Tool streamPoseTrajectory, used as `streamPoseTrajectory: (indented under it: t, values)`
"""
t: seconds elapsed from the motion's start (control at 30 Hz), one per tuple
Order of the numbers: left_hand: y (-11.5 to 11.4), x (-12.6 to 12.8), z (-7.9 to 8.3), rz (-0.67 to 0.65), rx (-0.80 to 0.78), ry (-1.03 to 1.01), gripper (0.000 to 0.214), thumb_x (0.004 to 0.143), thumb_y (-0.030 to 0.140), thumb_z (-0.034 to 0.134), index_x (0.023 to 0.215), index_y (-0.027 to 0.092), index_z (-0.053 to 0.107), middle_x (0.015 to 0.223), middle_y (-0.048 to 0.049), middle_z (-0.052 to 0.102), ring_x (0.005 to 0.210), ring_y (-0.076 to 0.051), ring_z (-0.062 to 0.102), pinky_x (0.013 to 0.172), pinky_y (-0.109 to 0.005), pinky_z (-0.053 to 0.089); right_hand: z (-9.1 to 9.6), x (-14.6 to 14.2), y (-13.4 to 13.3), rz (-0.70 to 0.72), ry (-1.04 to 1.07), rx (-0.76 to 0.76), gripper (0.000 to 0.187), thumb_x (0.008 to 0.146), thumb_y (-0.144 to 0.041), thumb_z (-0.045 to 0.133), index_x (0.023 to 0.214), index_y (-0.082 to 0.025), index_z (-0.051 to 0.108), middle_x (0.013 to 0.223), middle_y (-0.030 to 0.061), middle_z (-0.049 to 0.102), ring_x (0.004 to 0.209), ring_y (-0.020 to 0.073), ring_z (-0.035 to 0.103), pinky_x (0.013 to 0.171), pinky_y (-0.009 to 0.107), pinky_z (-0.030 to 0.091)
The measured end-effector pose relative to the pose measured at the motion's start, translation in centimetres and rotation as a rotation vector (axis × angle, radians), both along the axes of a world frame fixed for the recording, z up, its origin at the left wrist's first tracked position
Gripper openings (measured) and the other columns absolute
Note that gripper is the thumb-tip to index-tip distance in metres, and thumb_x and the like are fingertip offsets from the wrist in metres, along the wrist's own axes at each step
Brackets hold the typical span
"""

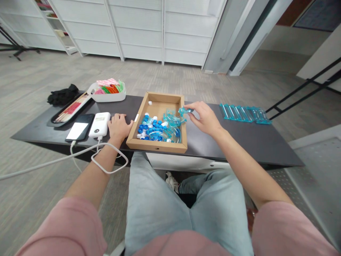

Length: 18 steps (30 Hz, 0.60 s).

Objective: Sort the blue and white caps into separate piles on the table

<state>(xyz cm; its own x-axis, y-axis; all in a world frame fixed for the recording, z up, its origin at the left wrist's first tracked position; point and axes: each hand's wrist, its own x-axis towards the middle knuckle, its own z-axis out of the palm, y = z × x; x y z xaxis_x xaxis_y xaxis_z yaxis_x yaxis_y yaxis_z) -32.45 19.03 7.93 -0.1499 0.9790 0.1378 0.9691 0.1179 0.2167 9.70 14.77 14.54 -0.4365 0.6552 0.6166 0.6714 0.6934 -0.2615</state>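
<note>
My right hand pinches a translucent teal plastic piece over the right wall of an open cardboard box. Inside the box lie more clear teal pieces, curved track-like parts and a heap of small blue and white blocks. Flat on the dark table, my left hand rests between the box and a white power bank, its fingers spread and nothing in them. To the right, a row of straight teal track pieces lies on the tabletop.
A phone lies left of the power bank; white cables loop over the left forearm. Behind them are a black tray with sticks, a white bin of colourful strands and black cloth. The dark table ends near my legs.
</note>
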Motion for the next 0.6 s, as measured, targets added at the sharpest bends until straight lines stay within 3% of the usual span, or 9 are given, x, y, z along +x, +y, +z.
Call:
streamPoseTrajectory:
  t: [0.3, 0.47, 0.6]
  values:
    - [-0.3, 0.0, 0.9, -0.016, -0.061, 0.030, 0.072, 0.114, 0.048, 0.050, 0.170, 0.005, 0.062, 0.174, -0.0331, 0.060, 0.160, -0.049, 0.058, 0.133, -0.063, 0.043, -2.9, 3.4, -2.2, -0.098, 0.024, -0.084, 0.030, 0.114, -0.026, 0.061, 0.137, -0.027, 0.081, 0.130, 0.0132, 0.089, 0.120, 0.0367, 0.080, 0.108, 0.056, 0.065]
    - [-0.5, 0.1, 1.1, -0.018, -0.068, 0.039, 0.072, 0.113, 0.047, 0.048, 0.169, 0.004, 0.063, 0.172, -0.0345, 0.060, 0.161, -0.050, 0.058, 0.132, -0.066, 0.045, -4.9, 6.6, -5.0, -0.221, -0.031, -0.130, 0.031, 0.112, -0.021, 0.058, 0.128, -0.025, 0.084, 0.129, 0.0160, 0.091, 0.122, 0.0367, 0.082, 0.111, 0.057, 0.063]
    - [-0.2, 0.1, 1.1, -0.009, -0.089, 0.056, 0.079, 0.111, 0.050, 0.044, 0.170, 0.002, 0.062, 0.175, -0.0352, 0.058, 0.164, -0.050, 0.056, 0.135, -0.066, 0.044, -5.9, 9.5, -8.3, -0.334, -0.130, -0.231, 0.037, 0.107, -0.015, 0.060, 0.123, -0.035, 0.088, 0.135, 0.0107, 0.092, 0.130, 0.0384, 0.082, 0.114, 0.062, 0.065]
